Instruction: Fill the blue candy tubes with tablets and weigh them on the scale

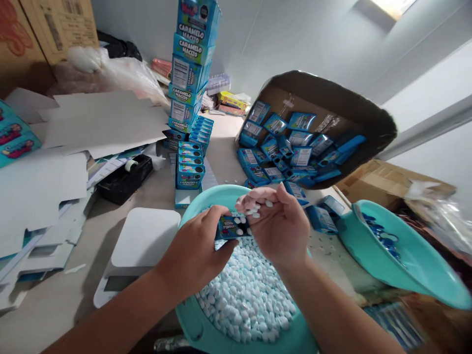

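Over a turquoise basin [193, 327] full of small pale candies [243, 295], my left hand [197, 246] grips a small blue candy box [227, 227] between thumb and fingers. The box lies on its side, its open end turned toward my right hand, with a few white candies at the opening. My right hand [282, 223] is cupped, palm up, right beside that opening. Several white candies [256, 209] lie in its palm and on the curled fingers.
A tall stack of blue boxes [184, 96] and rows of small boxes [190, 169] stand behind the basin. Left are a white scale [145, 238], a tape dispenser [127, 179] and flat cardboard [110, 118]. Right are a tilted carton [354, 118] of blue boxes and another turquoise basin [413, 265].
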Demonstrator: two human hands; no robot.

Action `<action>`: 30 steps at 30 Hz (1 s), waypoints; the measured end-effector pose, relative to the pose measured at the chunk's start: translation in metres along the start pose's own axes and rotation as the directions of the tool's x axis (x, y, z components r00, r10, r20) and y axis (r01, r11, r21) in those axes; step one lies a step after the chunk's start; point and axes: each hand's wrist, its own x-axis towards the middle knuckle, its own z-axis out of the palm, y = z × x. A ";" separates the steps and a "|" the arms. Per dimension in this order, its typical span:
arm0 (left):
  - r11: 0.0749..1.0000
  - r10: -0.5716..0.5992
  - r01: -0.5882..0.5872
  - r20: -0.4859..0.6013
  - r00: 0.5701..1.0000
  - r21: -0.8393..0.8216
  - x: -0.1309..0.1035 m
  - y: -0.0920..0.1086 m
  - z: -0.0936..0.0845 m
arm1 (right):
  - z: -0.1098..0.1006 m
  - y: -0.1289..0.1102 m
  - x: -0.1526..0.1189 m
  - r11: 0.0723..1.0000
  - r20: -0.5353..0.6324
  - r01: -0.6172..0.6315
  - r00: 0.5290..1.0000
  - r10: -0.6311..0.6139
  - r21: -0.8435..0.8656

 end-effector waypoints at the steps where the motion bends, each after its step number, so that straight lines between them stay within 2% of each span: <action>1: 1.000 -0.007 0.007 0.000 1.000 -0.003 0.000 0.001 0.000 | 0.000 0.000 0.000 1.000 0.018 0.010 1.000 -0.010 -0.002; 7: 1.000 -0.009 0.009 -0.010 1.000 -0.030 0.000 0.000 -0.002 | 0.001 0.000 0.000 0.998 0.070 0.031 0.997 -0.026 -0.061; 10: 0.999 0.001 -0.002 -0.022 1.000 -0.033 0.000 -0.001 -0.001 | 0.003 -0.001 -0.001 0.988 0.094 0.051 0.995 -0.038 -0.143; 14: 0.997 -0.040 0.037 -0.046 0.998 -0.071 -0.001 0.000 0.001 | 0.004 -0.003 -0.004 0.961 0.157 0.123 0.984 -0.086 -0.248; 19: 0.994 -0.055 0.046 -0.089 0.994 -0.098 -0.001 0.000 0.001 | 0.001 0.002 -0.006 0.910 0.253 0.167 0.965 -0.072 -0.379; 22: 0.991 0.002 -0.015 -0.097 0.995 -0.134 -0.001 -0.003 -0.001 | -0.001 0.006 -0.005 0.866 0.261 0.185 0.963 -0.065 -0.465; 25: 0.979 0.100 -0.120 -0.125 0.987 -0.165 0.000 -0.005 -0.002 | -0.002 0.003 -0.008 0.850 0.195 0.142 0.980 -0.048 -0.508; 28: 0.974 0.124 -0.155 -0.178 0.976 -0.168 0.000 -0.003 -0.003 | -0.006 -0.004 -0.010 0.778 0.134 0.128 0.989 -0.057 -0.615; 29: 0.973 0.134 -0.167 -0.197 0.971 -0.160 -0.001 -0.001 -0.003 | -0.008 -0.003 -0.008 0.748 0.144 0.137 0.988 -0.056 -0.649; 30: 0.974 0.149 -0.180 -0.211 0.966 -0.138 -0.001 0.001 -0.004 | -0.009 0.002 -0.003 0.757 0.159 0.164 0.984 -0.080 -0.633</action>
